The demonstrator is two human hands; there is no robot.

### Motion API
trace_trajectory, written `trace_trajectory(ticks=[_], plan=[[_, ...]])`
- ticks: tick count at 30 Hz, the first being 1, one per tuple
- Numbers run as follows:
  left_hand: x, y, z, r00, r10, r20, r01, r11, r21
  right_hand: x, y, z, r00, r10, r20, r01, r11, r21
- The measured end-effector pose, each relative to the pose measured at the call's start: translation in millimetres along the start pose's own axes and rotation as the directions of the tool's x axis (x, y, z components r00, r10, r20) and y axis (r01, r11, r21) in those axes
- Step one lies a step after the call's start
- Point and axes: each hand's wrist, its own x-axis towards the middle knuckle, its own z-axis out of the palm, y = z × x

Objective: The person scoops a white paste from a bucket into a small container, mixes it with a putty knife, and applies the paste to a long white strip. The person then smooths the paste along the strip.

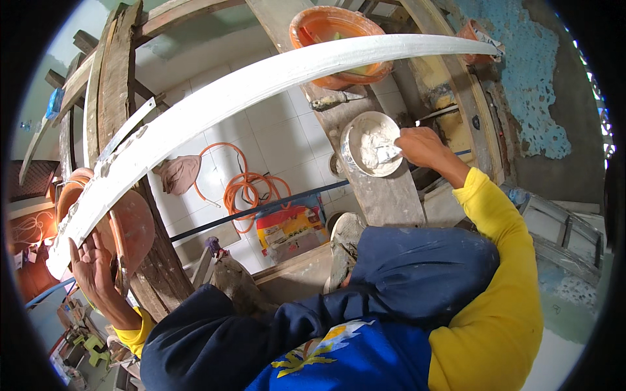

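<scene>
A long, white, curved strip (pixel 261 72) stretches across the view from lower left to upper right. My left hand (pixel 96 266) is at its near left end, palm up, fingers stretched out and touching the strip's edge. Closed around a putty knife (pixel 390 154), my right hand (pixel 420 147) is at the rim of a white bowl (pixel 347 144). The knife's blade dips into thick white paste (pixel 373 140) in that bowl. The bowl stands on a paste-smeared wooden plank (pixel 391 202). Beyond it on the plank lies a paste-crusted brush or scraper (pixel 336 100).
An orange basin (pixel 306 26) sits at the plank's far end, partly behind the strip. Orange buckets (pixel 140 228) are by my left hand. Rough timber beams (pixel 117 85) stand at left. Below, coiled orange hose (pixel 244 192) and a colourful bag (pixel 293 228) lie on the tiled floor.
</scene>
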Motion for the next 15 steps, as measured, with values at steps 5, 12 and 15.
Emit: trace_trajectory(ticks=[5,12,15], plan=[[-33.6,5.4,16.3,1.0,0.005,0.018,-0.005,1.0,0.015,9.2,-12.7,-7.3,1.0,-0.002,0.001,0.001,0.984,0.18],[-68.4,-20.6,60.7,0.996,0.063,-0.059,-0.062,0.998,0.01,19.6,-11.5,10.0,0.997,-0.012,-0.071,0.038,0.925,0.378],[-66.7,-24.6,63.3,0.997,0.065,-0.049,-0.066,0.998,-0.008,18.4,10.4,34.6,0.984,-0.026,-0.176,0.116,0.845,0.522]])
